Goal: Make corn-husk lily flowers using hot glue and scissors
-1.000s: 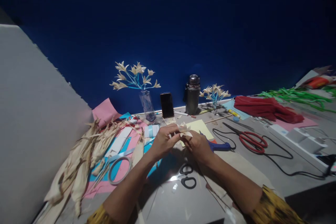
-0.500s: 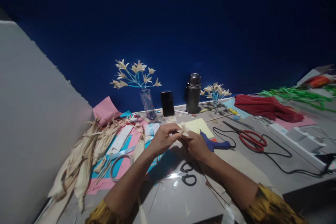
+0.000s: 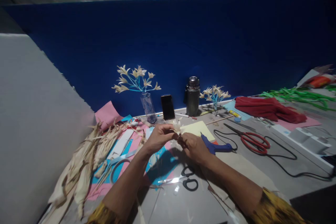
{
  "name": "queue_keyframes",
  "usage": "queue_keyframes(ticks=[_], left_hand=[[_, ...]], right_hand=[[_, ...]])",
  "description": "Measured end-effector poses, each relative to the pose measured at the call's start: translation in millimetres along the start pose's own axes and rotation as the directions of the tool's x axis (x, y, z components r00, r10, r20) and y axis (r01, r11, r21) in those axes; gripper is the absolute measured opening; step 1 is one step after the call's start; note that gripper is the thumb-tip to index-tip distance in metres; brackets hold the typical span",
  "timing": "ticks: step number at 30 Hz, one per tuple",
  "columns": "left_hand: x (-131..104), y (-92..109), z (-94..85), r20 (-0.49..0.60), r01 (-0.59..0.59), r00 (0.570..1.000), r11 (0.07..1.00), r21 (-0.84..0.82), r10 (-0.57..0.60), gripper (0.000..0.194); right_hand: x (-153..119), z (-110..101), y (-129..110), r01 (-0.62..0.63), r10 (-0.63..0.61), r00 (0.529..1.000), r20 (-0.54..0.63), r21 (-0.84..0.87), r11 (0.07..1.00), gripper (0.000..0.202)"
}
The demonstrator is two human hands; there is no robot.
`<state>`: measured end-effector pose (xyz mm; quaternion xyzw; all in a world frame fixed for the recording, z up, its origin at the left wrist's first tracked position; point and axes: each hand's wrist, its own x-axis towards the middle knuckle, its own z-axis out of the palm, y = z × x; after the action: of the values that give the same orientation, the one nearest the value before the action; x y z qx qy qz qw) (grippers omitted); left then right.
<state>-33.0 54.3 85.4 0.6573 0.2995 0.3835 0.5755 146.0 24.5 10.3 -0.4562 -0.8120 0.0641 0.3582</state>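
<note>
Between my hands is a small cream corn husk flower (image 3: 177, 126), its pointed petals facing up. My left hand (image 3: 160, 139) is closed on it, thumb and fingers pinching from the left. My right hand (image 3: 194, 146) is closed with its fingertips at the flower's base, close against the left fingers; the stem end there is hidden. A blue glue gun (image 3: 217, 147) lies just right of my right hand. Below the hands lie small black-handled scissors (image 3: 189, 184). A yellow paper sheet (image 3: 203, 128) lies behind my right hand.
Dried corn husks (image 3: 76, 175) and pink and blue paper cover the left side. A glass vase (image 3: 148, 108) of husk flowers, a phone (image 3: 167, 107) and a flask (image 3: 193, 98) stand at the back. Red-handled scissors (image 3: 254, 142), a power strip (image 3: 301, 147) and red cloth (image 3: 270, 108) lie right.
My fingers have shifted on the flower, which now sits a little further left and more upright. My hands have drawn slightly apart at the knuckles. The view has tilted up slightly.
</note>
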Motion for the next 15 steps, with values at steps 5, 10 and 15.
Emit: queue_keyframes(ticks=[5,10,15], left_hand=[[2.6,-8.8,2.7,-0.189,-0.017,0.982,0.992,-0.124,-0.006,0.024],[4.3,-10.3,6.9,-0.243,0.033,0.964,0.960,-0.277,-0.103,0.031],[4.3,-8.5,9.3,-0.220,0.093,0.960,0.940,-0.329,-0.172,0.037]], right_hand=[[-0.9,-0.9,-9.5,-0.057,0.057,0.998,0.005,0.217,0.975,0.016],[-1.1,-8.8,-20.3,-0.161,0.126,0.987,0.103,0.533,0.831,0.014],[-1.9,-14.7,-27.2,-0.285,0.166,0.958,0.232,0.749,0.598,0.019]])
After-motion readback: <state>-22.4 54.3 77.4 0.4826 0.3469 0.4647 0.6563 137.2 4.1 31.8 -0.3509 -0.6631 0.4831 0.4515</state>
